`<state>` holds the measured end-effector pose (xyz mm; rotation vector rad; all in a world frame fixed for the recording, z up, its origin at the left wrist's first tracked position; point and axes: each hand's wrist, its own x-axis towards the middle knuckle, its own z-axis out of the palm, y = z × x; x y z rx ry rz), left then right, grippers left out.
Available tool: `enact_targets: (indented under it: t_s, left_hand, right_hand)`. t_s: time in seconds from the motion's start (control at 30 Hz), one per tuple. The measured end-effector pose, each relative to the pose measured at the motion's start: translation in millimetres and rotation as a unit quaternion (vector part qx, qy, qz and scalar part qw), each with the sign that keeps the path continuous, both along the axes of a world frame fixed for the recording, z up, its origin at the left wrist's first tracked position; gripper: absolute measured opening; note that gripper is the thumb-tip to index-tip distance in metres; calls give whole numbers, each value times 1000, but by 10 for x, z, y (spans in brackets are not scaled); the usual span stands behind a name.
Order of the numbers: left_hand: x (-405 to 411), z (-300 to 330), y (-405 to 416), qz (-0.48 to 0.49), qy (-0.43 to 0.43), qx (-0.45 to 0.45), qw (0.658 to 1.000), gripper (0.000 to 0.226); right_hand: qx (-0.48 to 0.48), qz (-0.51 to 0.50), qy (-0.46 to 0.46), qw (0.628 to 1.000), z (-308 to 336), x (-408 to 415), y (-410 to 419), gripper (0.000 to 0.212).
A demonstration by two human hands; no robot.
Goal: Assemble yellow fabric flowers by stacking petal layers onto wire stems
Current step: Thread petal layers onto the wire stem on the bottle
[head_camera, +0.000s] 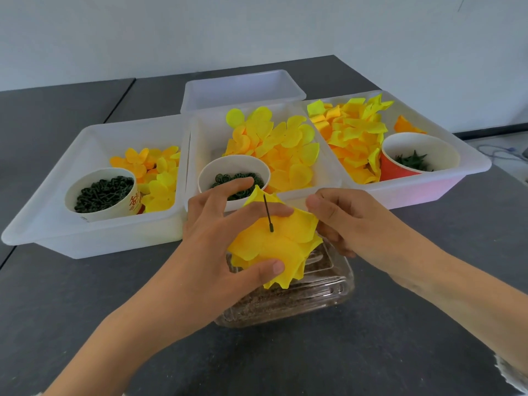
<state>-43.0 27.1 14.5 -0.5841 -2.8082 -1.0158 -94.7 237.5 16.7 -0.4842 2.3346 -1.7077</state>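
Left hand [217,238] pinching the yellow flower [274,247] between thumb and forefinger, other fingers spread. Right hand [343,221] touching the flower's edge, fingers curled; grip hidden. Dark stem [268,214] poking up through petals.

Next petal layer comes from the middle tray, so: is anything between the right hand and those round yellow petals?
Nothing visible blocks it. The right hand is just in front of the middle white plastic tray; its round yellow fabric petals lie uncovered beyond.
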Motion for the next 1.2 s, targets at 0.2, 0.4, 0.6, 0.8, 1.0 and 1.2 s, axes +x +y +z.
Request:
enact_targets:
  t_s: [0.2,0.4,0.6,0.8,1.0,1.2]
  left_hand:
    - [5,11,2,0,1,8,1000,55]
    - [1,72,-30,-6,30,22,999,55]
    - [-7,175,-28,-4,55,76,996,44]
    - [-12,210,-98,25,49,100,993,39]
    - [9,169,-197,49,7,195,979,32]
    - [83,155,-288,75,-19,257,963,12]
  right_hand:
    - [-52,-132,6,990,281,-192,446,27]
    - [26,-236,127,963,486,-449,1041,24]
    - [389,-230,199,870,409,-1147,1507,20]
    - [574,-4,66,816,37,-1615,1514,33]
    - [566,16,98,819,-77,-1756,1538,24]
    - [606,-11,95,790,-32,-1773,1587,23]
